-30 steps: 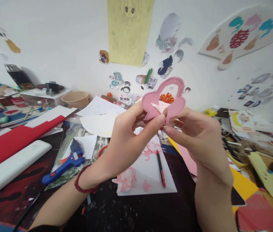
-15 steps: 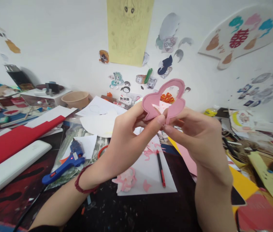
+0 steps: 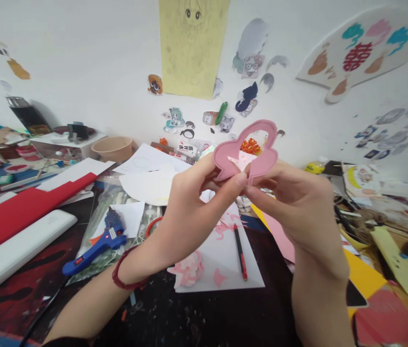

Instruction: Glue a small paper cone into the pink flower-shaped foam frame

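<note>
Both my hands hold up a pink cut-out (image 3: 226,153), a curvy felt-like or paper shape with an open middle. My left hand (image 3: 198,197) pinches its lower left part between thumb and fingers. On the lower right side, my right hand (image 3: 290,197) grips it, the two thumbs almost touching at the bottom edge. Fingers behind the cut-out are hidden. Below lies a white paper sheet (image 3: 204,241) with pink scraps (image 3: 220,278), a frilly pink paper piece (image 3: 186,271) and a black-and-red pen (image 3: 240,253).
To the left are a blue glue gun (image 3: 98,246), a white elongated device (image 3: 26,248) and a red strip (image 3: 30,207). A tan bowl (image 3: 112,148) stands behind. Yellow sheets (image 3: 364,274) and a red booklet (image 3: 388,315) lie right. The wall (image 3: 98,62) carries drawings.
The pink cut-out has shifted and tilted very slightly in my fingers. Both hands keep nearly the same place and grip.
</note>
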`<state>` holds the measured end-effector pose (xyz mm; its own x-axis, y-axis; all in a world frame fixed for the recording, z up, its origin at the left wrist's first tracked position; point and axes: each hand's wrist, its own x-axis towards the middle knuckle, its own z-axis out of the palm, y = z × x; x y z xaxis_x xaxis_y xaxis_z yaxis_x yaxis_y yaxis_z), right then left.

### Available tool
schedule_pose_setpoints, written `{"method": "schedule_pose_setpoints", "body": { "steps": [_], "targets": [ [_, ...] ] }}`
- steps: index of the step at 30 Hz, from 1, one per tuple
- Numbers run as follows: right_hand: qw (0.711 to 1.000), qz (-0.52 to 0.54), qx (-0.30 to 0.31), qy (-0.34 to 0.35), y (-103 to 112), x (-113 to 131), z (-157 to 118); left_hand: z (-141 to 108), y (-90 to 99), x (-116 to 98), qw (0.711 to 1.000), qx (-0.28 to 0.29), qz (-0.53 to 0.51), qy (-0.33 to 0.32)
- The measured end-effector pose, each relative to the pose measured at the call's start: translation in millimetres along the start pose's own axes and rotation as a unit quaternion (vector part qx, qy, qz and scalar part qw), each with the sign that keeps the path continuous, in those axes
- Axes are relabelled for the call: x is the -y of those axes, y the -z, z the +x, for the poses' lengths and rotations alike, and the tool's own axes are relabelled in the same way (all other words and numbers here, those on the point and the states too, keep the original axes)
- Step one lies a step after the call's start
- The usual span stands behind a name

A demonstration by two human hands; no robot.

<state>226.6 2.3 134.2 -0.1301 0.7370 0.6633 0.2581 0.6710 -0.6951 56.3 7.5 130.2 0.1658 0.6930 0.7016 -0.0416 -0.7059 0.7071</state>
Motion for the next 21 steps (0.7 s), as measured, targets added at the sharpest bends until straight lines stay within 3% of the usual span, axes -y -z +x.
{"method": "schedule_pose_setpoints", "body": {
  "steps": [6, 17, 21],
  "targets": [
    [0.999, 0.011, 0.032, -0.039, 5.0, 1.9, 1.9, 0.0, 0.1, 0.4, 1.000, -0.006, 0.006, -0.007],
    [1.000, -0.012, -0.002, -0.009, 0.7, -2.6, -0.6, -0.4, 0.0, 1.4, 1.000, -0.001, 0.004, 0.004],
    [0.999, 0.003, 0.022, -0.031, 4.3, -0.5, 1.2, -0.7, 0.1, 1.1, 1.000, -0.008, 0.010, 0.000]
  ]
}}
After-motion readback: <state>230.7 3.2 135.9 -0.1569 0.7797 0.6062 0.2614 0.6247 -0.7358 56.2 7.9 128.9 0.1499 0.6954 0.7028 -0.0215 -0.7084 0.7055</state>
